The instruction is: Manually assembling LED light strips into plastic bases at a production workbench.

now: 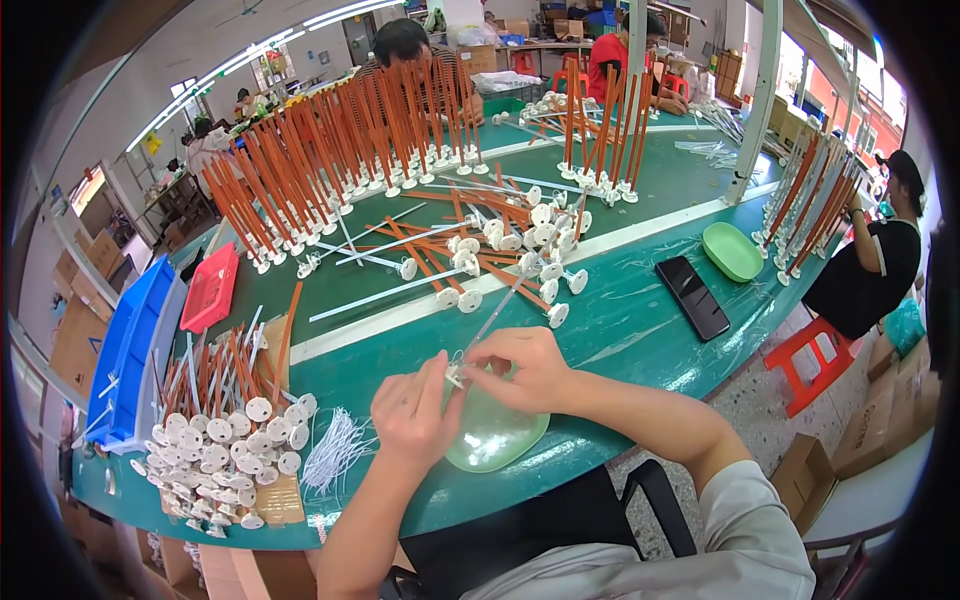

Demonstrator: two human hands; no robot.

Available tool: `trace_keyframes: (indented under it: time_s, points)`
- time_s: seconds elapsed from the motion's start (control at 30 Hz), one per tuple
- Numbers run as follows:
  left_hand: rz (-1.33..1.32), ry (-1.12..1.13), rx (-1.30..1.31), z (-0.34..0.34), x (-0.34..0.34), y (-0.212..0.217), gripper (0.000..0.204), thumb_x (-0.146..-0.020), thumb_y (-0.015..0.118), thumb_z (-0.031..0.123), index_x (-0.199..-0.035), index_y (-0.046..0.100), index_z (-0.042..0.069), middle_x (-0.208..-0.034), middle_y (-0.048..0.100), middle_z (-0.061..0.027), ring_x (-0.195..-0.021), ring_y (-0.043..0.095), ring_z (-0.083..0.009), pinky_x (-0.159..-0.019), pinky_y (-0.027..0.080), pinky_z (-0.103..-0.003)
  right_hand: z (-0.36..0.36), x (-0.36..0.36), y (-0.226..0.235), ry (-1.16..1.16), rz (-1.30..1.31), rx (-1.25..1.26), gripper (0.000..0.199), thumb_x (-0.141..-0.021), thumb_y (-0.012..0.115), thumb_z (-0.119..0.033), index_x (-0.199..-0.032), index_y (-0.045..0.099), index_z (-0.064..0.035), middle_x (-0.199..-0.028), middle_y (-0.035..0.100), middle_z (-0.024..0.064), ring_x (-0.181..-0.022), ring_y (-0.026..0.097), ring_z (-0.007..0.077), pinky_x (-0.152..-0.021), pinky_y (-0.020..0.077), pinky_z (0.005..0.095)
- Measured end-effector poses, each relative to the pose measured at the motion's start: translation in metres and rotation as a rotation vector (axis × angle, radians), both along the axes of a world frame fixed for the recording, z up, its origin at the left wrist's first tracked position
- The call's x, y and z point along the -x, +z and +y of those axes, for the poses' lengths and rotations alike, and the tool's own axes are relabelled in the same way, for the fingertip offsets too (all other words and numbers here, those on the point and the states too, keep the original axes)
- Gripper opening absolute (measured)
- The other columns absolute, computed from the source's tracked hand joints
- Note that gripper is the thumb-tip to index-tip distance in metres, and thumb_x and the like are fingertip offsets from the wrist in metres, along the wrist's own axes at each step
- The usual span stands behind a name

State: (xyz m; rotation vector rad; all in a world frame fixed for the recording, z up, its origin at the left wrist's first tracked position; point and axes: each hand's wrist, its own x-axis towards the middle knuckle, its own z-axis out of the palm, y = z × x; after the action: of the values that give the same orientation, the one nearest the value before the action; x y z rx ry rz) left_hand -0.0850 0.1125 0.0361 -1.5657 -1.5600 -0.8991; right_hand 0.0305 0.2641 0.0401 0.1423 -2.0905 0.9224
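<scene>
Together, left hand [413,405] and right hand [522,368] pinch a pale strip [495,313], seemingly at its white base [455,375].

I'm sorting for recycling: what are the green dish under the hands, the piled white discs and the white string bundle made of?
Green dish: probably smooth, glossy plastic, going by its bright highlights. White discs: likely moulded plastic, being uniform with neat holes; finish unclear. White string bundle: thin, flexible cord with curving loose strands, matt-looking; cotton or synthetic, I can't tell.
</scene>
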Motion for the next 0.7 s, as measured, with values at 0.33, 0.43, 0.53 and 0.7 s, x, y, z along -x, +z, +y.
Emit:
trace_keyframes:
  time_s: [0.33,0.43,0.53,0.7]
  points:
    - [0.124,0.024,-0.012,0.000,0.000,0.001,0.035,-0.069,0.075,0.003,-0.102,0.067,-0.005,-0.091,0.071,-0.0126,-0.064,0.065,-0.0175,-0.058,0.047,-0.029,-0.010,-0.002,-0.002,0.028,-0.098,0.262,0.014,-0.082,0.074,-0.009,-0.094,0.071,-0.0009,-0.064,0.062,0.0032,-0.052,0.051,0.0044,-0.046,0.0392,0.0220]
    - [0.186,0.033,-0.002,-0.001,0.000,0.003,0.030,-0.073,0.072,0.002,-0.101,0.067,-0.005,-0.091,0.071,-0.0122,-0.064,0.064,-0.0163,-0.058,0.047,-0.028,-0.012,-0.002,-0.005,0.038,-0.175,0.388,0.014,-0.084,0.072,-0.009,-0.094,0.071,0.0002,-0.063,0.060,-0.0005,-0.054,0.049,0.0019,-0.047,0.0381,0.0208]
    - [0.215,0.025,-0.006,-0.001,-0.001,0.003,0.026,-0.075,0.070,0.002,-0.100,0.068,-0.004,-0.092,0.071,-0.0119,-0.066,0.065,-0.0160,-0.059,0.047,-0.028,-0.014,-0.003,-0.002,0.089,-0.291,0.588,0.012,-0.086,0.071,-0.010,-0.092,0.071,0.0009,-0.063,0.058,-0.0039,-0.055,0.046,0.0000,-0.049,0.0364,0.0194]
    - [0.213,0.008,-0.012,0.000,0.000,0.005,0.032,-0.071,0.072,0.001,-0.102,0.067,-0.005,-0.093,0.072,-0.0129,-0.066,0.066,-0.0177,-0.059,0.047,-0.029,-0.012,-0.004,0.005,0.147,-0.364,0.740,0.010,-0.088,0.070,-0.010,-0.090,0.070,-0.0009,-0.063,0.055,-0.0074,-0.055,0.042,-0.0023,-0.048,0.0316,0.0185]
